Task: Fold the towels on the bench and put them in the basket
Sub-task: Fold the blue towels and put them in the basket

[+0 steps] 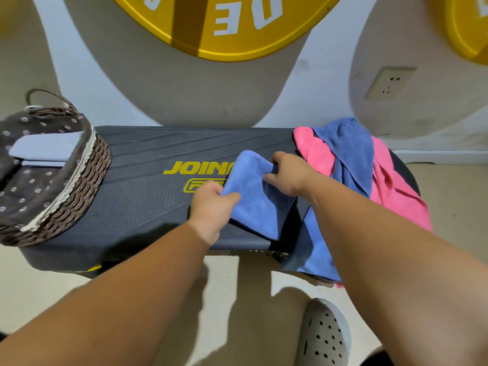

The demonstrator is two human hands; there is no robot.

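A folded blue towel [253,204] lies in the middle of the dark bench [137,196]. My left hand [211,204] pinches its near-left edge. My right hand [290,173] grips its far-right corner. At the bench's right end lies a loose heap: a pink towel [393,191] with a blue towel [351,151] draped over it. Another blue towel [311,249] hangs over the front edge under my right forearm. The wicker basket [87,178] stands on the bench's left end, with a pale folded towel [45,149] inside.
The bench stands against a wall with a power socket [388,83] at the right. A large yellow disc [224,25] hangs above the bench. A grey perforated clog [324,336] is on the floor near the front.
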